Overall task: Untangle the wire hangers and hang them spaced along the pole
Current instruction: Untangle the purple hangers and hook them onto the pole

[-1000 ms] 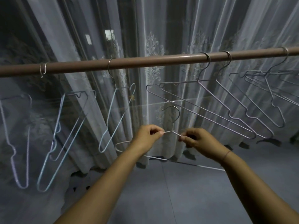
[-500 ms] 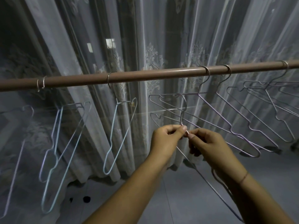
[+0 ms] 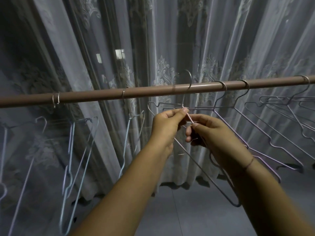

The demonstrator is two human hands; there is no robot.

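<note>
**A:** Status on the hangers?

**B:** Most are up, by my read. I count 2 hooks together on the pole far left of my hands, 1 light-blue hanger just left of them, 2 hooks just right, plus a bunch further right near the frame edge. Can't count that bunch – wires overlap.

**A:** And the 1 you're holding?

**B:** Held hanger is between both hands. Left hand is pinched shut on the neck right under its hook, thumb and fingertips closed on the wire. Right hand is closed on the shoulder wire just below that. Body trails down toward me, under my right forearm.

**A:** Hook on yet?

**B:** It rises above the pole in the gap between the blue hanger and the 2 right-side hooks – looks like it's going over, but I can't tell if it's seated.

**A:** What's left?

**B:** Seat this 1, then prob. spread the right-hand bunch and split the doubled hooks far left. Spacing there looks tight to me. No loose tangle in view, tho the floor below is only partly visible.
</note>
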